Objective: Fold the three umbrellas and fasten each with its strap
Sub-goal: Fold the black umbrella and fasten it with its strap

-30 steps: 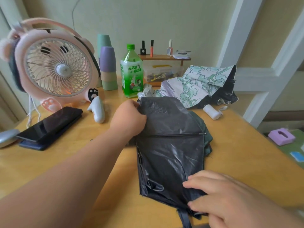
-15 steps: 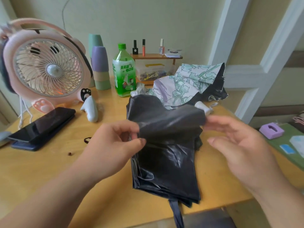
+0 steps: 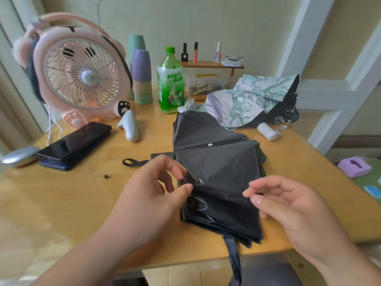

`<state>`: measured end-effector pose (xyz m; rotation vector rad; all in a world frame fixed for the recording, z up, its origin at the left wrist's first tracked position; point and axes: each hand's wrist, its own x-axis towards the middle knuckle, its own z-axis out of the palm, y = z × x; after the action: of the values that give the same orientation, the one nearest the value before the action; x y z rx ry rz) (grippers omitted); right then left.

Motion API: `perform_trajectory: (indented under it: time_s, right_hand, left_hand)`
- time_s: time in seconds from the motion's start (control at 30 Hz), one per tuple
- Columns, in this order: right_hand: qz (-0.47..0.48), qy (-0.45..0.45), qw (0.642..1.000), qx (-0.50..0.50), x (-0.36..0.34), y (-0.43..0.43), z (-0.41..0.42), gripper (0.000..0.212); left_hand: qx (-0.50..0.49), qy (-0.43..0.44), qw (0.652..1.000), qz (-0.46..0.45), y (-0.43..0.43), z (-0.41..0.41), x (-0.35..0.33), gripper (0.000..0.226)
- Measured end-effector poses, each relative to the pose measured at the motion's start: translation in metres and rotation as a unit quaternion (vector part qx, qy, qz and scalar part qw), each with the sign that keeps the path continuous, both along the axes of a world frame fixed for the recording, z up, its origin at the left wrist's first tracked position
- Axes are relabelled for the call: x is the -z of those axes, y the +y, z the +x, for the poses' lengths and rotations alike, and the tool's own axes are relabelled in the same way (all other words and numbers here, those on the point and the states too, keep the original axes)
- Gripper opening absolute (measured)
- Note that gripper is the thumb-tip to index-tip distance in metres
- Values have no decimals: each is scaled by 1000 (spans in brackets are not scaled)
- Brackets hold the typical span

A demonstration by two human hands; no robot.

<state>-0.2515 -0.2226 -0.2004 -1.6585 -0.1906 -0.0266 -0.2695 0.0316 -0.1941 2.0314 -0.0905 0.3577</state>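
A black umbrella (image 3: 216, 172) lies collapsed and loosely pleated on the wooden table (image 3: 72, 203), one rib showing across its canopy. Its strap (image 3: 233, 256) hangs over the table's front edge, and its handle loop (image 3: 132, 162) sticks out to the left. My left hand (image 3: 156, 193) pinches a fold of the black fabric at the canopy's left edge. My right hand (image 3: 288, 207) hovers over the canopy's right side with relaxed, slightly curled fingers and holds nothing. A floral umbrella (image 3: 247, 98) with a white handle (image 3: 267, 132) lies unfolded behind.
A pink fan (image 3: 82, 77), a dark phone (image 3: 76, 141) and a white gadget (image 3: 128, 126) sit at the left. A green bottle (image 3: 170, 83), stacked cups (image 3: 141, 75) and a small shelf (image 3: 212, 65) stand at the back. A purple block (image 3: 354, 167) lies off the table, right.
The lifted black panel has been laid down across the canopy. My right hand has let go and dropped toward the front; my left hand has shifted to a fold at the left edge.
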Motion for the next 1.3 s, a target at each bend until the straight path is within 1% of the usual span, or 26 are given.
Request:
perform_trajectory:
  time_s: [0.1, 0.2, 0.27, 0.3, 0.37, 0.47, 0.5, 0.57, 0.63, 0.77, 0.87, 0.93, 1.0, 1.07, 1.13, 1.23, 1.3]
  right_hand:
    - [3, 16, 1000, -11, 0, -3, -1, 35]
    - [-18, 31, 999, 5, 3, -5, -2, 27]
    - [-56, 28, 998, 7, 6, -4, -3, 27]
    - [-92, 20, 996, 3, 7, -3, -4, 25]
    - [-163, 15, 987, -8, 7, -1, -6, 25]
    - [-211, -16, 977, -1, 7, 7, -9, 19]
    - [-229, -33, 973, 3, 6, 10, -11, 17]
    - [-262, -49, 964, 7, 4, 15, -12, 15]
    - [-290, -53, 956, -4, 2, 18, -14, 18]
    - [-340, -46, 938, -41, 3, 21, -21, 19]
    - [-333, -65, 940, -40, 7, 20, -25, 18]
    - [-313, -86, 945, -30, 9, 18, -27, 23]
    - [-296, -104, 949, -17, 13, 15, -28, 30]
    - [-295, -121, 948, -14, 18, 13, -28, 36]
    - [-294, -138, 946, -18, 23, 11, -27, 43]
    - [-282, -148, 947, -40, 26, 6, -25, 32]
    - [-302, -152, 940, -47, 28, 3, -23, 28]
  left_hand:
    - [60, 19, 997, 51, 6, 1, 0, 31]
    - [121, 40, 987, 102, 9, -1, 2, 44]
    - [148, 58, 980, 117, 10, -3, 5, 55]
    - [152, 62, 980, 115, 10, -3, 7, 57]
    - [135, 54, 983, 115, 8, -4, 11, 51]
    - [105, 48, 991, 71, 6, -5, 14, 38]
    - [92, 46, 993, 58, 5, -5, 15, 38]
    - [67, 43, 996, 36, 4, -7, 16, 45]
    - [52, 47, 997, 21, 2, -9, 17, 53]
    - [9, 73, 997, 7, 0, -12, 18, 51]
    - [9, 114, 993, -19, -2, -14, 14, 51]
    - [6, 125, 992, -27, -5, -14, 11, 52]
    - [-7, 102, 995, -15, -9, -15, 10, 54]
    - [-30, 56, 998, 19, -12, -16, 11, 53]
    - [-28, 48, 998, 9, -14, -16, 12, 50]
    - [-14, 82, 996, -24, -15, -15, 11, 45]
    - [-11, 101, 993, -52, -13, -14, 11, 41]
